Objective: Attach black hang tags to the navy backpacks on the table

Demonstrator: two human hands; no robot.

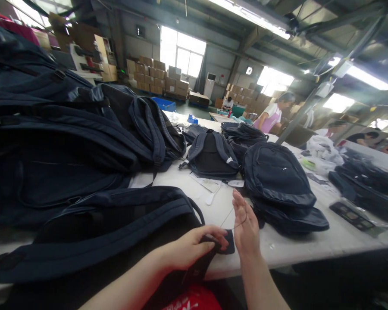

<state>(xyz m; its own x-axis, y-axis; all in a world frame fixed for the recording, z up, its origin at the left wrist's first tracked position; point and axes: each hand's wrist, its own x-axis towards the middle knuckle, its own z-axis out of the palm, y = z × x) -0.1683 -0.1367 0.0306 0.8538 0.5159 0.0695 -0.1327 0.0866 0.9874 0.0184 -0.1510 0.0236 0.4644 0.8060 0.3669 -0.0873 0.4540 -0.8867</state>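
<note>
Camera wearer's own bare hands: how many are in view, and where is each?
2. The left hand is at a dark flat piece by the table's near edge; the right hand is raised beside it, against a thin cord. Neither is hidden.

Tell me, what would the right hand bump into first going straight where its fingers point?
The right hand would probably reach the white slip first, with a dark backpack just beyond. The hand's height is unclear, so it might pass over the slip and meet the backpack.
</note>
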